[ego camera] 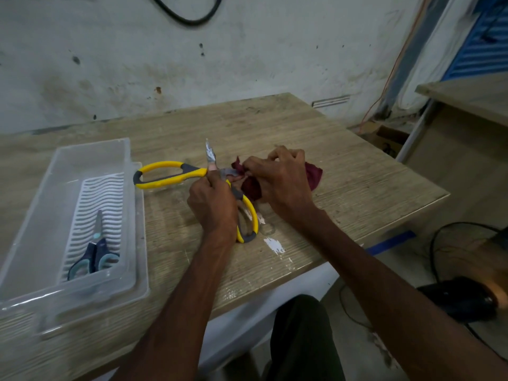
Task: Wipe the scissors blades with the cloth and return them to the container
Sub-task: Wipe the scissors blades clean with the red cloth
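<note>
Yellow-handled scissors [165,174] are spread wide open over the middle of the table. My left hand [213,203] grips them near the pivot; one blade points up and away, the other runs right into a dark red cloth [313,174]. My right hand [280,178] pinches that cloth around the blade, which is mostly hidden. A clear plastic container [41,215] stands at the left with a white ribbed insert.
Small blue scissors [96,257] lie shut inside the container. The wooden table [357,188] ends close on the right, beyond it a second table [467,89], cables and a dark device on the floor. A stained wall runs behind.
</note>
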Motion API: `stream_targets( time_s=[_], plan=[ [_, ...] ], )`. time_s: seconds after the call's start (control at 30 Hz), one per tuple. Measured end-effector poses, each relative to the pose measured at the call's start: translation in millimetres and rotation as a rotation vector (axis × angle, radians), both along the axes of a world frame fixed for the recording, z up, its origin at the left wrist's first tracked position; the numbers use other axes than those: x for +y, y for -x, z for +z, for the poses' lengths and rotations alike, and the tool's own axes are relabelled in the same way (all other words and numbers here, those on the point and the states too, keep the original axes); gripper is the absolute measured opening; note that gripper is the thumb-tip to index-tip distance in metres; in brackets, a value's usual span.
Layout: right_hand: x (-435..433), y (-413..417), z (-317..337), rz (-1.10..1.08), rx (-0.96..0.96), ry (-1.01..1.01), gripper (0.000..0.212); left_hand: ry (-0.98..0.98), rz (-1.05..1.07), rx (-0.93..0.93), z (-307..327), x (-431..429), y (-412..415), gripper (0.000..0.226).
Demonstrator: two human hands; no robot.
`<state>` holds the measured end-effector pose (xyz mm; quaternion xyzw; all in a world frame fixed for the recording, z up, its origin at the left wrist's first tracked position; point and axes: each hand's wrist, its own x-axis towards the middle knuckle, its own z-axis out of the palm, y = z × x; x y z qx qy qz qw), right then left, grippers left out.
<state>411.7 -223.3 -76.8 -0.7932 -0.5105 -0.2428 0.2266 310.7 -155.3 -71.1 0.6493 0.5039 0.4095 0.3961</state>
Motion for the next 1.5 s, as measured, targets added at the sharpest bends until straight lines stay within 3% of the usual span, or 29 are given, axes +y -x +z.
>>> stream_targets(
  time_s=[0.13, 0.23, 0.3, 0.37, 0.47, 0.57, 0.7, 0.77, 0.87, 0.93, 1.03, 1.2, 1.5],
  plan=[
    [-16.0, -8.4, 5.8, -0.070, 0.125, 0.011, 0.017, -0.030, -0.036, 0.080, 3.1, -1.7, -0.4, 0.050],
    [-12.2, -7.2, 20.9, -0.140, 0.088, 0.050, 0.020, -0.042, -0.054, 0.128, 3.3, -2.1, -0.8, 0.051],
    [-7.3, -0.7, 29.9, -0.158, 0.142, -0.131, 0.016, -0.038, -0.075, 0.115, 2.1, 0.2, -2.3, 0.051],
    [-1.2, 14.2, 29.2, -0.043, 0.201, -0.273, 0.012, -0.006, -0.093, 0.079, 2.3, 1.6, -2.3, 0.052],
    [3.1, 27.9, 9.3, 0.094, 0.154, -0.164, 0.019, 0.034, -0.088, 0.050, 1.6, 1.1, -0.3, 0.053],
    [-6.6, 7.5, 1.2, -0.034, 0.142, -0.139, 0.018, 0.054, -0.057, 0.008, 1.8, 2.5, 2.8, 0.051],
    [-18.1, -20.6, 4.4, -0.133, 0.134, 0.058, 0.015, 0.039, -0.032, -0.026, 0.0, 5.0, 4.7, 0.048],
    [-19.4, -24.5, 11.5, -0.139, 0.329, -0.076, 0.018, -0.008, -0.093, 0.032, 1.6, 2.9, 4.6, 0.043],
    [-15.2, -18.4, 25.4, -0.113, 0.546, -0.461, 0.019, -0.016, -0.166, 0.012, 2.9, 2.6, 5.3, 0.047],
    [-3.8, -9.5, 38.0, -0.051, 0.639, -0.541, 0.020, 0.006, -0.204, -0.009, 2.7, 1.4, 6.1, 0.045],
    [15.6, 1.2, 51.5, 0.050, 0.600, -0.539, 0.013, 0.079, -0.231, -0.031, 6.1, -1.1, 5.8, 0.038],
    [32.0, 17.4, 26.5, 0.290, 0.469, -0.212, 0.016, 0.128, -0.242, -0.071, 5.2, 0.3, 3.9, 0.039],
    [63.5, 11.1, 21.8, 0.198, 0.409, -0.329, 0.010, 0.120, -0.259, -0.024, 7.5, 0.3, 3.6, 0.047]
  ],
)
